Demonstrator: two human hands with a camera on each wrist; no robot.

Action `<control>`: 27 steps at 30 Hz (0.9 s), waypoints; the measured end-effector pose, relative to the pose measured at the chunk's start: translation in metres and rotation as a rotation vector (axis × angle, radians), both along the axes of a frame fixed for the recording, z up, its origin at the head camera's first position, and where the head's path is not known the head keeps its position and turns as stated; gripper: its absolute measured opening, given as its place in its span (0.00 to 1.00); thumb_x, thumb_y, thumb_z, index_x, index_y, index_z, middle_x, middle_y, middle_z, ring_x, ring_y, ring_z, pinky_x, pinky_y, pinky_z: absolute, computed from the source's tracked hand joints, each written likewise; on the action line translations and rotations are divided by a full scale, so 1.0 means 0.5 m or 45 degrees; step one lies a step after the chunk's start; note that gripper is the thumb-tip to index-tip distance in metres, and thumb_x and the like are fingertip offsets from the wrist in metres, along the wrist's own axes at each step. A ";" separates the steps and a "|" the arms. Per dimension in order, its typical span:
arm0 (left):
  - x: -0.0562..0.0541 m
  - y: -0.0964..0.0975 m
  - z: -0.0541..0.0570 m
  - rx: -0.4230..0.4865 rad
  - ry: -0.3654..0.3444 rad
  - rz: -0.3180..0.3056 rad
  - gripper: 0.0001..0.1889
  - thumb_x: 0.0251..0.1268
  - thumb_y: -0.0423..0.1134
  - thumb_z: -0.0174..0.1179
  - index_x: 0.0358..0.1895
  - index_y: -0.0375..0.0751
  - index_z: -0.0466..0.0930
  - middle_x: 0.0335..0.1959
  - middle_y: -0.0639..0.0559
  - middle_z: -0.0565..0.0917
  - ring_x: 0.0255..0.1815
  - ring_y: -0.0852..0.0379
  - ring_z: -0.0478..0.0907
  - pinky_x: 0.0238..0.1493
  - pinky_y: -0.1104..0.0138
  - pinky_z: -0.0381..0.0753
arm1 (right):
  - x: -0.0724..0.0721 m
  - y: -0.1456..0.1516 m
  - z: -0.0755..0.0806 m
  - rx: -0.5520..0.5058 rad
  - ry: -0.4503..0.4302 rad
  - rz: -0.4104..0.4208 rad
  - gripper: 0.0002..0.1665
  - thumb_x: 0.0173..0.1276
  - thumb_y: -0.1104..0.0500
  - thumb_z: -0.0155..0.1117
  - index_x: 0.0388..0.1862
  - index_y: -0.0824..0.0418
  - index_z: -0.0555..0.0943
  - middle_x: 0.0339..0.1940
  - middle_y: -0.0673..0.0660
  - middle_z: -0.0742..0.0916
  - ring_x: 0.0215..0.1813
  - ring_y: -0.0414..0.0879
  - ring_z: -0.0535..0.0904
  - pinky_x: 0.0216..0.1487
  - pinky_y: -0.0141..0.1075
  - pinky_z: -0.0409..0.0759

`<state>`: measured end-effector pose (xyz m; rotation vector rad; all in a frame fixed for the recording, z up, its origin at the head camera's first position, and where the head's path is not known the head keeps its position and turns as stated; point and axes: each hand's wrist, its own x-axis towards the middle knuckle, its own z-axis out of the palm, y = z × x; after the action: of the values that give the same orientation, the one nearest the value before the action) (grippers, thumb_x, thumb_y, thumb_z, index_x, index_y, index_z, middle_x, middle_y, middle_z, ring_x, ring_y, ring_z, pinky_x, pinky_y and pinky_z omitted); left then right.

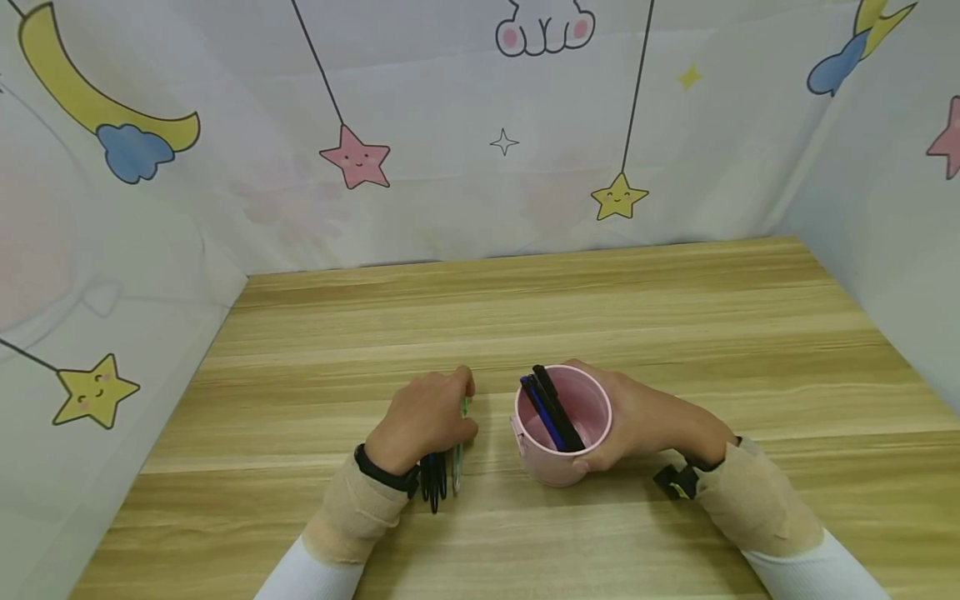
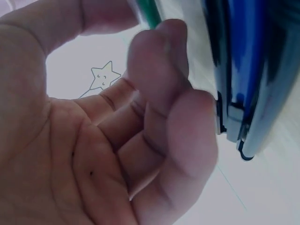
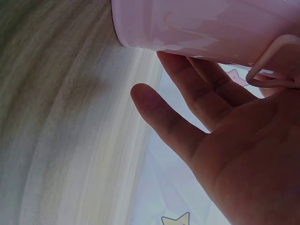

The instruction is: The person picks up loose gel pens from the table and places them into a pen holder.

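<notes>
My left hand (image 1: 423,417) is over the table left of the pink cup (image 1: 551,471), its thumb and index finger pinching a slim pen with a clear barrel and green part (image 1: 457,471). In the left wrist view the green of that pen (image 2: 149,11) shows by the thumb tip, the other fingers curled. Several dark pens (image 1: 432,487) lie beneath this hand, partly hidden; a blue one (image 2: 246,42) is among them. From the right side, my right hand (image 1: 637,417) grips the cup, thumb on the near side and fingers behind. Black pens (image 1: 555,408) and a blue pen (image 1: 547,421) lean inside it.
The wood-grain table (image 1: 360,325) extends around both hands. Behind it and along the sides hangs a white cloth (image 1: 450,200) printed with stars and moons. A wire-like pink handle (image 3: 262,61) sticks out of the cup's side.
</notes>
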<state>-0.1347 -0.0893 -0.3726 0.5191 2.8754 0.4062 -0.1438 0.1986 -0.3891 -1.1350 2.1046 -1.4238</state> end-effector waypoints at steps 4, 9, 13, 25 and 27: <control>-0.002 -0.001 -0.003 0.020 0.025 -0.005 0.16 0.49 0.37 0.68 0.44 0.41 0.79 0.21 0.55 0.74 0.19 0.56 0.71 0.18 0.63 0.68 | 0.000 0.000 0.000 0.002 -0.001 -0.003 0.55 0.45 0.52 0.86 0.72 0.53 0.69 0.60 0.50 0.82 0.61 0.50 0.79 0.63 0.44 0.75; -0.002 -0.002 -0.004 0.046 0.053 -0.017 0.18 0.48 0.36 0.68 0.45 0.41 0.78 0.20 0.54 0.74 0.19 0.56 0.70 0.18 0.63 0.69 | 0.000 0.000 -0.001 -0.003 -0.003 0.002 0.56 0.45 0.52 0.86 0.72 0.54 0.68 0.60 0.50 0.82 0.61 0.50 0.78 0.63 0.44 0.75; -0.001 -0.001 -0.003 0.064 0.058 -0.012 0.20 0.46 0.35 0.67 0.47 0.40 0.78 0.20 0.54 0.74 0.19 0.55 0.71 0.18 0.62 0.68 | -0.001 0.001 -0.001 -0.002 -0.006 0.003 0.56 0.44 0.52 0.86 0.72 0.54 0.68 0.60 0.50 0.82 0.61 0.50 0.78 0.63 0.44 0.75; -0.001 0.002 0.000 0.143 0.044 0.001 0.26 0.49 0.34 0.65 0.56 0.37 0.75 0.21 0.52 0.74 0.18 0.55 0.70 0.17 0.64 0.68 | -0.001 0.001 0.000 0.002 -0.011 0.010 0.56 0.45 0.51 0.86 0.73 0.53 0.68 0.61 0.49 0.82 0.62 0.50 0.78 0.63 0.44 0.75; -0.001 0.002 0.001 0.168 0.037 0.001 0.27 0.50 0.34 0.65 0.58 0.36 0.74 0.21 0.51 0.74 0.18 0.55 0.70 0.17 0.65 0.68 | -0.001 0.001 0.000 0.003 -0.011 0.009 0.56 0.45 0.51 0.86 0.73 0.53 0.68 0.61 0.49 0.82 0.62 0.50 0.78 0.63 0.44 0.75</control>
<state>-0.1353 -0.0885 -0.3720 0.5498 2.8907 0.5962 -0.1445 0.1993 -0.3893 -1.1327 2.0936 -1.4202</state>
